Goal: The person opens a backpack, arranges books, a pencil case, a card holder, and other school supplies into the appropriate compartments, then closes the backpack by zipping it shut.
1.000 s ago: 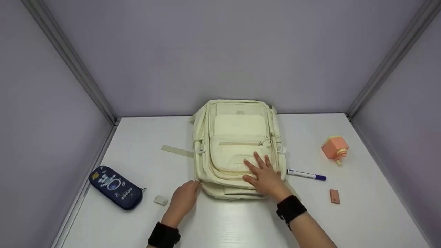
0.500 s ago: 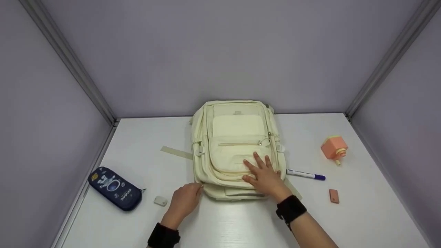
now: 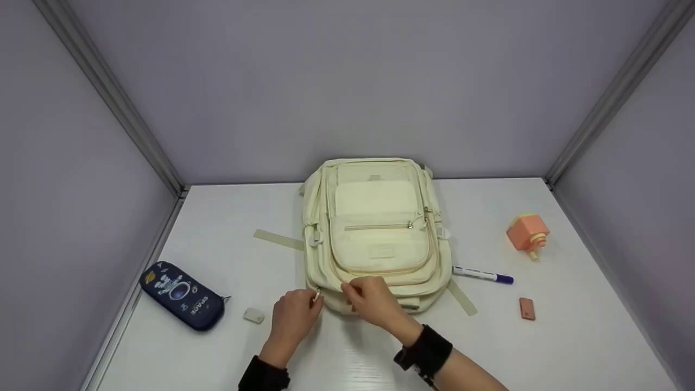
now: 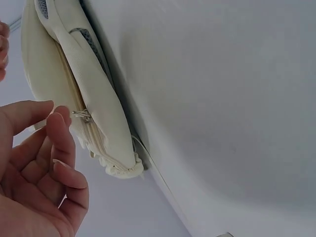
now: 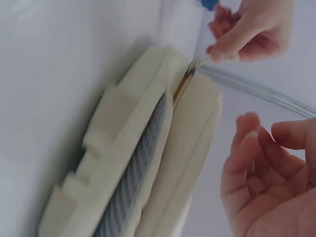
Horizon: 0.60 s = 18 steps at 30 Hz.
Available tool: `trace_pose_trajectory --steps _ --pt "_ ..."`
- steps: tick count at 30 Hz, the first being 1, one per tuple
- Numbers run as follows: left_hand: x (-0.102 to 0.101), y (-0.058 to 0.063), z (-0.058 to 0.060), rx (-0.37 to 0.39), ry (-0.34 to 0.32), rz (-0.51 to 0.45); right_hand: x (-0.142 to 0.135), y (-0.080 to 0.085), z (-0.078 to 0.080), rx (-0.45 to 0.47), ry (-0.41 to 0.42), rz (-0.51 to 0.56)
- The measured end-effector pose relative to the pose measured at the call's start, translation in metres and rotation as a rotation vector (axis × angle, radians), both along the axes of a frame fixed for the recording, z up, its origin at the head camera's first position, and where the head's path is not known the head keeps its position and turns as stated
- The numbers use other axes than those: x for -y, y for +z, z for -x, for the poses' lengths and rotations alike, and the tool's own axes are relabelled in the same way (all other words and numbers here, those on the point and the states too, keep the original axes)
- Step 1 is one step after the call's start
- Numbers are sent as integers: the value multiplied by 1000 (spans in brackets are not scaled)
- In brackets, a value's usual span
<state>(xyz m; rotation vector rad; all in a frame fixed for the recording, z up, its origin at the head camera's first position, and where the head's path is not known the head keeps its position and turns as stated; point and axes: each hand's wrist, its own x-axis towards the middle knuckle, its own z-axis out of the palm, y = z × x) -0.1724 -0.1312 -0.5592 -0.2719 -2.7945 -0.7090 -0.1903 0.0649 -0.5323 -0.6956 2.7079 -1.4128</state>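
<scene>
A cream backpack (image 3: pixel 377 198) lies flat against the back wall, its bottom panel towards the person. At its near left corner, my left hand (image 3: pixel 293 317) pinches a small zipper pull (image 5: pixel 200 63) between thumb and finger. The left wrist view shows the metal zipper slider (image 4: pixel 84 116) just beyond the fingertips. My right hand (image 3: pixel 374 298) hovers by the backpack's near edge, right of the left hand. Its fingers are loosely curled with nothing between them, as the right wrist view shows. A grey mesh panel (image 5: pixel 140 165) runs along the backpack's side there.
On the left lie a navy pencil case (image 3: pixel 182 296) and a small pale eraser (image 3: pixel 253 315). On the right are a marker (image 3: pixel 482 275), a reddish-brown eraser (image 3: pixel 526 309) and an orange pencil sharpener-like object (image 3: pixel 528 234). Straps (image 3: pixel 278 239) stick out beside the backpack.
My right hand has lifted off the backpack's front and moved left and nearer, towards the left hand. The left hand has shifted slightly right, staying at the near left corner.
</scene>
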Motion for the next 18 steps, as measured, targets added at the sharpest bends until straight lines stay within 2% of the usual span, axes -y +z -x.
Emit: trace_pose_trajectory --steps 2,3,5,7,13,15,18 --pt "-2 -2 -2 -21 -10 22 14 -4 -2 195 31 72" --pt "-2 -3 -3 -31 -15 38 20 -8 -2 263 31 92" --pt "-3 -6 -5 -35 -29 66 30 -15 -3 366 19 130" --pt "-4 -8 -7 -40 -57 80 37 -21 -3 416 3 147" --pt "1 -9 -11 18 -169 33 44 -32 -1 378 -2 110" --pt "4 -8 -11 48 -170 0 44 -32 -1 334 -3 76" --pt "7 -7 -6 47 -109 -59 44 -32 -1 260 -7 26"
